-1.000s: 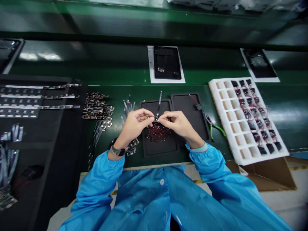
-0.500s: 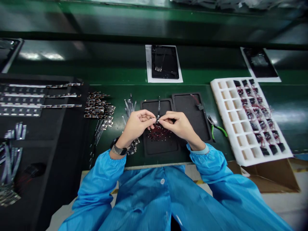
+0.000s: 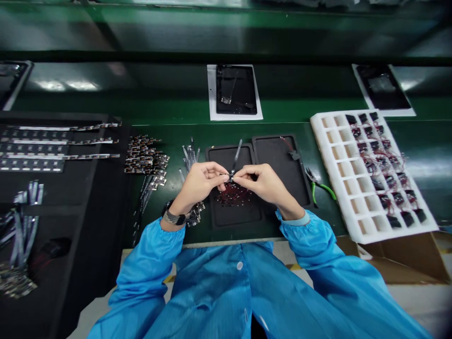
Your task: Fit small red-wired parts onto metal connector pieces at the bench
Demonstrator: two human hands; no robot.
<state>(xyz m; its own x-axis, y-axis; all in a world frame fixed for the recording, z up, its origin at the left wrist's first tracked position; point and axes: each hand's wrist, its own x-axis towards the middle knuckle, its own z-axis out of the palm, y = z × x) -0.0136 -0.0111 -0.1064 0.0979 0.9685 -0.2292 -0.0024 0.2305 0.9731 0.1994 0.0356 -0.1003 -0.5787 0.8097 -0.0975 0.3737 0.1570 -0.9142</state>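
My left hand (image 3: pixel 198 182) and my right hand (image 3: pixel 259 182) meet fingertip to fingertip over a black tray (image 3: pixel 221 214), both pinched on a thin flat cable strip (image 3: pixel 235 157) that sticks up and away from them. The strip's small connector end sits between the fingertips. Under the hands lies a little heap of red-wired parts (image 3: pixel 231 195) on the tray. A watch is on my left wrist. Both arms are in blue sleeves.
A second black tray (image 3: pixel 278 162) lies to the right, with green-handled cutters (image 3: pixel 319 184) beside it. A white foam grid (image 3: pixel 356 188) holds wired black parts. Small boards (image 3: pixel 143 155) and loose strips (image 3: pixel 189 154) lie left. Two dark panels on white sheets (image 3: pixel 235 92) sit on the belt.
The hands stay pinched together at the same spot. The strip's free end tilted upright, then swung back to lean right. The view has drifted slightly.
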